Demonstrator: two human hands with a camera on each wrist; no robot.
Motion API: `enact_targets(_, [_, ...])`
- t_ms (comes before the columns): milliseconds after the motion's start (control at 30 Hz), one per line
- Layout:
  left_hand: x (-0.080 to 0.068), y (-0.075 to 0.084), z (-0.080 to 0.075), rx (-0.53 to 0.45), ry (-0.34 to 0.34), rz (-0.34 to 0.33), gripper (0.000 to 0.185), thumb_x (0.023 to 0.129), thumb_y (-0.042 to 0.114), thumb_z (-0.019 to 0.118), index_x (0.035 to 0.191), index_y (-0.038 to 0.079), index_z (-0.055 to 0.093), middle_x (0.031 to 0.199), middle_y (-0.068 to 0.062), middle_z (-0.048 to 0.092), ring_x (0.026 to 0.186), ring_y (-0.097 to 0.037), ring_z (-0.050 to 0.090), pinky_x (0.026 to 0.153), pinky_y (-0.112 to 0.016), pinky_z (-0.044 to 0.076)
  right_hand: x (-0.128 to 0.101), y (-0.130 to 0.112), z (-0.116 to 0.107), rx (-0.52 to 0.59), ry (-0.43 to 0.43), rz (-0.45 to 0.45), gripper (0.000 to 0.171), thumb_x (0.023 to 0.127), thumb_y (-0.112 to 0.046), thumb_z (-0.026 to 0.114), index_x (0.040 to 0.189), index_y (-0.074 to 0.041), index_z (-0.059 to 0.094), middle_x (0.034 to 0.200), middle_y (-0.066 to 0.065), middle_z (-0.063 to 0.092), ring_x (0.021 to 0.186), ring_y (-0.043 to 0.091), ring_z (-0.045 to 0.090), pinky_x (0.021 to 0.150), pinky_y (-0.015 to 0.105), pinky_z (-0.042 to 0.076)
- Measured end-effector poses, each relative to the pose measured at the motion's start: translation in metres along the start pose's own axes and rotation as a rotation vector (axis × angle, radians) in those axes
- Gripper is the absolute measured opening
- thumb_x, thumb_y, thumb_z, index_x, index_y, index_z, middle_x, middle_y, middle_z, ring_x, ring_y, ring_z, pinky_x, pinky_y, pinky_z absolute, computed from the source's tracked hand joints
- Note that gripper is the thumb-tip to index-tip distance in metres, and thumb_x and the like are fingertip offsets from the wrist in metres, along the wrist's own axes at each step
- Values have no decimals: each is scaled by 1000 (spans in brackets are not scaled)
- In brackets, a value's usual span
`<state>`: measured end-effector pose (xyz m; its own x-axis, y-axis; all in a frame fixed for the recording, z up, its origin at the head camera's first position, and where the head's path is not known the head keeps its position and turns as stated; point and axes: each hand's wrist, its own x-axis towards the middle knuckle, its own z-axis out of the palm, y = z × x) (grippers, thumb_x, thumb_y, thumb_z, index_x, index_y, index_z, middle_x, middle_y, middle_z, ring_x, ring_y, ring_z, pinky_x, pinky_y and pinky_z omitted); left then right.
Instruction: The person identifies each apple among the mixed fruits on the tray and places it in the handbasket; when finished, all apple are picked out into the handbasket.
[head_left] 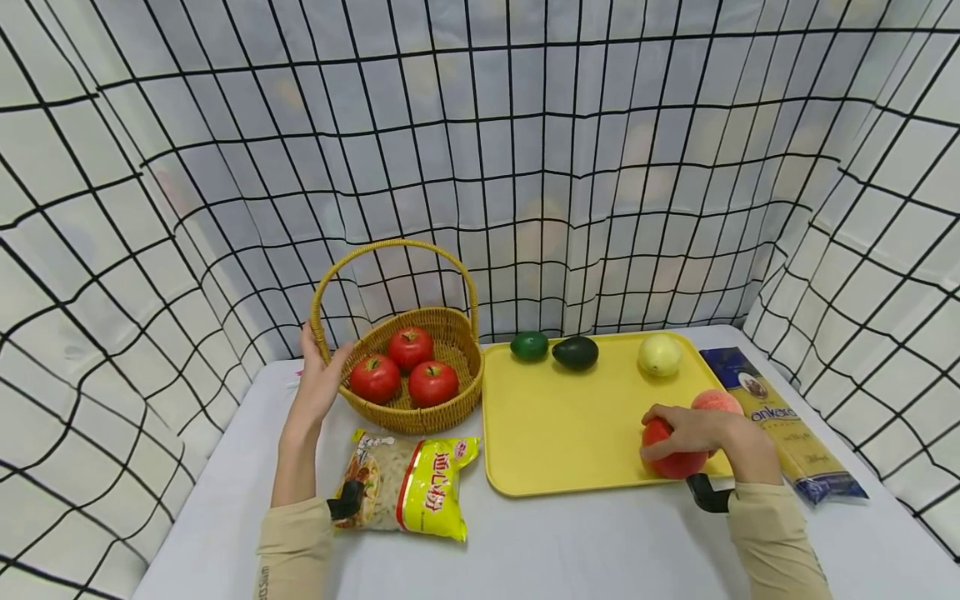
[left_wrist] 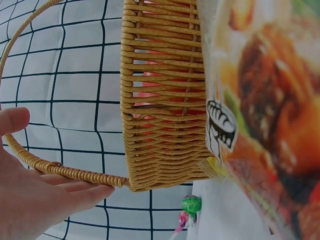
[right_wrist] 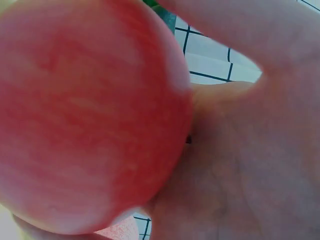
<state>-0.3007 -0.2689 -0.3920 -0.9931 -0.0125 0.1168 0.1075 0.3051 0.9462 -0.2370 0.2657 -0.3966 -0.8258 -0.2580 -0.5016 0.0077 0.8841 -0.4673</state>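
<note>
My right hand (head_left: 686, 433) grips a red apple (head_left: 672, 457) at the front right of the yellow tray (head_left: 562, 433); streaked red skin of this apple (right_wrist: 90, 115) fills much of the right wrist view. Beside that hand lies a pink peach (head_left: 716, 402), partly covered by it. On the left, my left hand (head_left: 321, 379) touches the handle (head_left: 318, 312) of a wicker basket (head_left: 420, 419). The left wrist view shows the fingers stretched behind the handle (left_wrist: 75, 173), with the thumb apart from it. Red apples (head_left: 432, 383) sit inside the basket.
Two dark green avocados (head_left: 576, 353) and a yellow-green fruit (head_left: 660, 355) lie along the tray's back. A pasta packet (head_left: 787, 433) is right of the tray. Another noodle bag (head_left: 412, 483) lies before the basket. Black netting (head_left: 525, 175) encloses the table; a wrapped lollipop (left_wrist: 191, 204) shows behind the basket.
</note>
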Motion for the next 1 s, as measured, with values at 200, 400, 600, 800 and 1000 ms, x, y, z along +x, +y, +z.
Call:
enact_targets(200, [-1, 4, 1, 2, -8, 3, 89, 110, 38, 40, 158, 25, -32, 170, -6, -27, 159, -31, -18, 128, -62, -1, -3, 0, -1, 19, 1, 37, 66, 90, -39, 74, 143, -10, 48, 128, 22, 54, 107, 33, 56, 76, 43, 57])
enact_targets(400, [-2, 8, 1, 4, -14, -22, 88, 109, 37, 40, 159, 25, -32, 170, -7, -26, 159, -31, -18, 128, -64, -1, -2, 1, 0, 15, 8, 35, 62, 90, -36, 74, 140, -10, 49, 125, 21, 56, 106, 33, 57, 74, 43, 57])
enact_targets(600, [-2, 4, 1, 17, -9, -9, 89, 109, 41, 40, 158, 27, -33, 170, -6, -27, 159, -31, -18, 128, -64, 0, -2, 2, 0, 22, 10, 43, 61, 90, -36, 75, 140, -9, 49, 123, 20, 56, 105, 33, 56, 74, 43, 57])
enact_targets(800, [-2, 2, 1, 8, 7, 8, 89, 110, 39, 41, 159, 25, -32, 170, -6, -26, 159, -30, -17, 129, -60, 0, -2, 1, 0, 15, 12, 35, 60, 90, -35, 75, 138, -9, 50, 123, 20, 56, 105, 33, 56, 76, 44, 57])
enact_targets(1000, [-2, 2, 0, 13, 3, -3, 90, 109, 41, 41, 158, 25, -32, 170, -7, -27, 159, -31, -17, 129, -61, 0, -3, 0, -1, 1, 43, -17, 60, 89, -31, 77, 137, -6, 51, 122, 20, 58, 105, 32, 58, 76, 43, 57])
